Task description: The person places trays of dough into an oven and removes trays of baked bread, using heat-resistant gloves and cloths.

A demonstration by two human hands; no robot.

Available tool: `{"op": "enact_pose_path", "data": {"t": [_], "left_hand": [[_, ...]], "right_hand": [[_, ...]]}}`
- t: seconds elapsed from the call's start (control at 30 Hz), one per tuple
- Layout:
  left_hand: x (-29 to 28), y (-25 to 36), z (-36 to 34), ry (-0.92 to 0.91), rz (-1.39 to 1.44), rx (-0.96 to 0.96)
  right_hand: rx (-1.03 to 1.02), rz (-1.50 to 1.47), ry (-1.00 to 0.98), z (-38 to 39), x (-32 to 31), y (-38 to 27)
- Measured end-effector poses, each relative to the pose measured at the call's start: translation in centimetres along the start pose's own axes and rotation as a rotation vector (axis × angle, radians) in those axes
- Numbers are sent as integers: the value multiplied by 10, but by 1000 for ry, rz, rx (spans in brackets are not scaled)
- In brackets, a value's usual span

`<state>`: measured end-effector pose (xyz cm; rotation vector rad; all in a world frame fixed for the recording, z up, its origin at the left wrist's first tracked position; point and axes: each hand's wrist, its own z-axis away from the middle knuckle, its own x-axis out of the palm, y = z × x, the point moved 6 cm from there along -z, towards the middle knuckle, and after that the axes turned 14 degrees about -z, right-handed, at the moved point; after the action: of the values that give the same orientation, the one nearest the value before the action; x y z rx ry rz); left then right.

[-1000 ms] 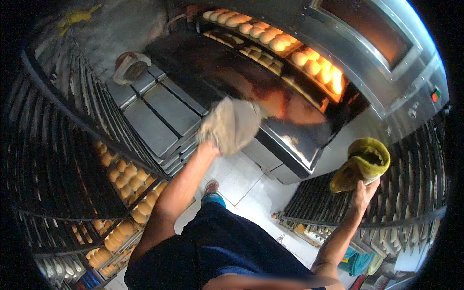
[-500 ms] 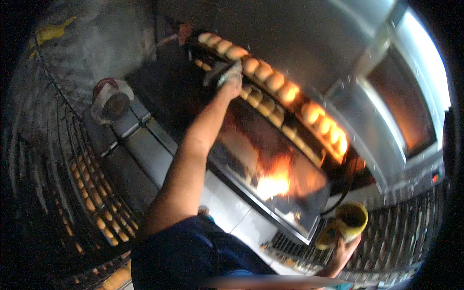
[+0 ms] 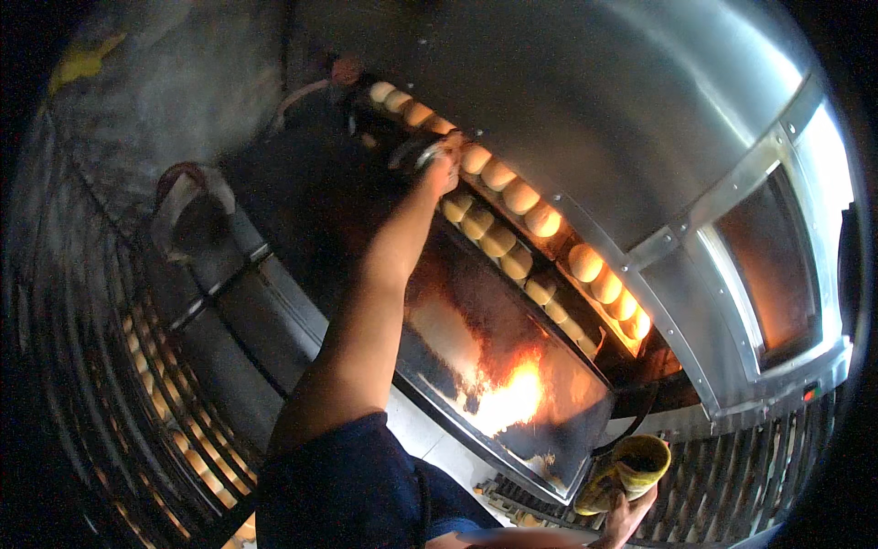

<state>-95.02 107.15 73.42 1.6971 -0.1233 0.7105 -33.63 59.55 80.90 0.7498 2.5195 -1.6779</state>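
My left hand (image 3: 443,165) reaches out to a rack of round bread rolls (image 3: 520,196) at the oven mouth. Its fingers are closed round a dark folded cloth (image 3: 414,152), pressed at the edge of the upper row. A second row of rolls (image 3: 497,241) sits just below, beyond my forearm. Low on the right, my right hand (image 3: 626,520) grips what looks like a thick yellow oven mitt (image 3: 596,491), its round cuff gaping upward. The fingers of that hand are partly hidden behind it.
An open fire (image 3: 512,393) burns below the rolls. A steel hood (image 3: 585,101) and a windowed oven door (image 3: 764,265) stand to the right. Slatted racks (image 3: 741,476) are at lower right; another with rolls (image 3: 197,448) is at left. A cloth-draped round object (image 3: 197,215) rests on the left ledge.
The whole view has shifted and tilted a little. My left hand stays at the rack with the cloth. In the picture, my right hand and the mitt are lower and farther left.
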Motion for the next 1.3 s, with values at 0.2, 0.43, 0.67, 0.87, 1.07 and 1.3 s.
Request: {"op": "enact_pose_path", "data": {"t": [0.2,0.43,0.67,0.87,1.07,1.3], "left_hand": [[38,44,62,-27,-150,-121],[122,92,202,275,-1728,686],[156,133,436,469,-2322,833],[55,69,494,559,-2503,798],[77,19,564,421,-2363,627],[94,-1,614,364,-2263,573]], "right_hand": [[134,182,-78,-92,48,-71],[-456,346,72,-222,-136,-81],[-686,592,94,-309,-260,-84],[-514,780,48,-290,-234,-124],[-501,843,63,-277,-247,-127],[-502,784,90,-232,-252,-122]]}}
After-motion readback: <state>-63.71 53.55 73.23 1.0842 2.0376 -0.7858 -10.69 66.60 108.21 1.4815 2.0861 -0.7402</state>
